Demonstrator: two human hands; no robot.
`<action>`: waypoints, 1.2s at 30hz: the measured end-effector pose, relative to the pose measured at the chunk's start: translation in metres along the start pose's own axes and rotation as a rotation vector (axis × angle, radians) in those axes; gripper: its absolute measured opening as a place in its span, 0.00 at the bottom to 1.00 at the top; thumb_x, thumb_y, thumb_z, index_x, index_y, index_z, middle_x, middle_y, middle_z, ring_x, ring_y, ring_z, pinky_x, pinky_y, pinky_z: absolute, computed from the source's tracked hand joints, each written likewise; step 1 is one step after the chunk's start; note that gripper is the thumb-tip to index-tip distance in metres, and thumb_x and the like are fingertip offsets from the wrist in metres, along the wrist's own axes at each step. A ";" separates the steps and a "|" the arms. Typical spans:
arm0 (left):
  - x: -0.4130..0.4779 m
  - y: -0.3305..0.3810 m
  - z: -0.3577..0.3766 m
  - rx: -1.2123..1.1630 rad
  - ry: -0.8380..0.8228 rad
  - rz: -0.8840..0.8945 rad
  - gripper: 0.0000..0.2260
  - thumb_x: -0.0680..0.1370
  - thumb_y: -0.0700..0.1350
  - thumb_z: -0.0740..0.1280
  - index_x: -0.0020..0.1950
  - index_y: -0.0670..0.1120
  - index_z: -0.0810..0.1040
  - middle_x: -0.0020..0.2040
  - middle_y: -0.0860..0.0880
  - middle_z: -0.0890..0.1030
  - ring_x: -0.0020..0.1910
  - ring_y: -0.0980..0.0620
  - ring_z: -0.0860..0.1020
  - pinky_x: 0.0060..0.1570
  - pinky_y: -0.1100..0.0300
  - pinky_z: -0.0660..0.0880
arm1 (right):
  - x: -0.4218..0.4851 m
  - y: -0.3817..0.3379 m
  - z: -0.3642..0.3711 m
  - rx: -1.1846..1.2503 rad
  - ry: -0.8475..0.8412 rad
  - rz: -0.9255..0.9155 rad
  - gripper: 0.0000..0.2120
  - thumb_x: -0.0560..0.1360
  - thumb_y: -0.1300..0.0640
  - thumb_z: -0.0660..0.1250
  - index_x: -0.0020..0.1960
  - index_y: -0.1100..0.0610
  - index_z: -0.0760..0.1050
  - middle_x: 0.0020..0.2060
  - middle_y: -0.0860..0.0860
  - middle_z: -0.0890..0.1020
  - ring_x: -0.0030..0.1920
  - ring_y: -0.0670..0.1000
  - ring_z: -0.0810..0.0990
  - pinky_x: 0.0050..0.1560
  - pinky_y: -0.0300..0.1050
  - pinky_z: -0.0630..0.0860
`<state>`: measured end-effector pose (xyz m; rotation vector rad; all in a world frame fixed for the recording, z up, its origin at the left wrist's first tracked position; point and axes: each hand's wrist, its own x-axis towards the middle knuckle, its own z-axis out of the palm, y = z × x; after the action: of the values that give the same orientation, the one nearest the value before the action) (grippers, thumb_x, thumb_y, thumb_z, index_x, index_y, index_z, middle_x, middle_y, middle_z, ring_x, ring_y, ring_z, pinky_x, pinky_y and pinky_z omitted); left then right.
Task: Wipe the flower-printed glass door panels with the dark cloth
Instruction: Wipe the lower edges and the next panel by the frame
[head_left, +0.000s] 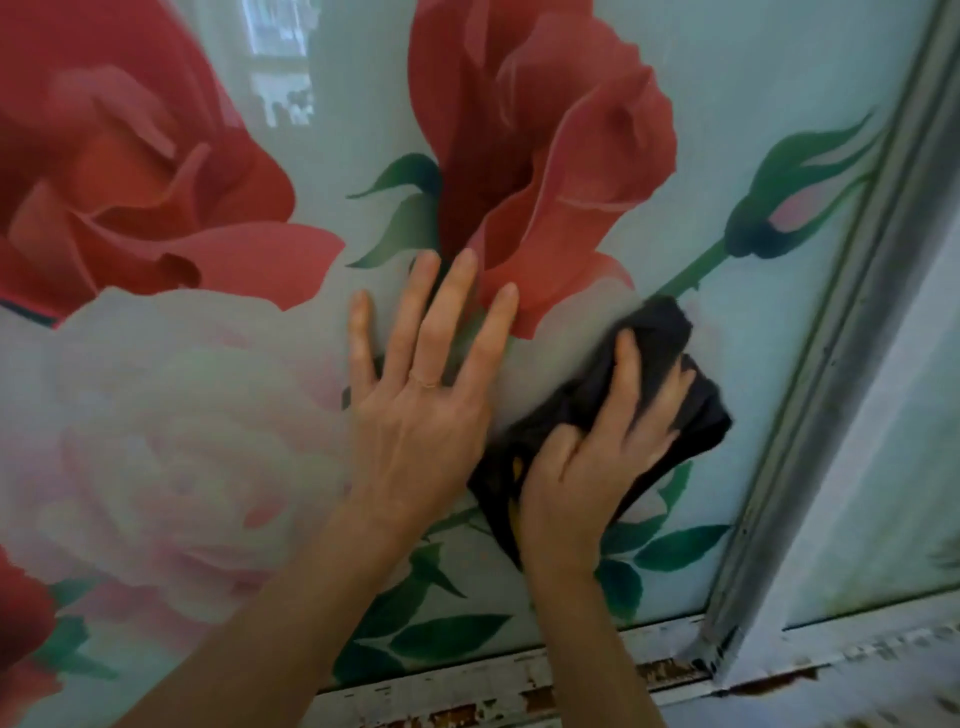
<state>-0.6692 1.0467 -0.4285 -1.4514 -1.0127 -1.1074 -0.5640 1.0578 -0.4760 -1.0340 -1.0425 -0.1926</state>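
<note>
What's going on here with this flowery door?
A person is cleaning a flower-printed glass door panel. The right hand holds a bunched dark cloth against the glass, just below the red rose and near the metal frame. The left hand lies flat on the glass beside it, fingers spread.
</note>
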 end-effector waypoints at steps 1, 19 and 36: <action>0.008 0.007 0.002 -0.016 -0.004 0.011 0.20 0.83 0.41 0.65 0.75 0.47 0.71 0.76 0.41 0.67 0.77 0.41 0.64 0.76 0.39 0.53 | -0.007 -0.005 0.002 -0.025 -0.020 -0.039 0.30 0.75 0.64 0.56 0.77 0.53 0.63 0.79 0.60 0.59 0.80 0.61 0.54 0.77 0.69 0.52; 0.048 0.048 0.023 -0.059 -0.018 0.096 0.20 0.83 0.36 0.57 0.74 0.46 0.73 0.76 0.40 0.67 0.77 0.41 0.63 0.77 0.40 0.52 | 0.025 0.044 -0.028 -0.015 -0.054 0.111 0.36 0.72 0.65 0.52 0.79 0.50 0.60 0.80 0.56 0.56 0.80 0.58 0.53 0.77 0.68 0.52; 0.078 0.058 0.026 -0.129 -0.042 0.132 0.19 0.83 0.38 0.61 0.75 0.43 0.72 0.76 0.39 0.67 0.78 0.41 0.63 0.78 0.40 0.52 | 0.059 0.037 -0.030 0.024 -0.173 -0.187 0.38 0.73 0.70 0.54 0.80 0.48 0.59 0.80 0.59 0.58 0.82 0.58 0.49 0.78 0.68 0.47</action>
<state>-0.5920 1.0676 -0.3677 -1.6275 -0.8740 -1.0659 -0.4923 1.0730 -0.4555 -0.9433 -1.2969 -0.2445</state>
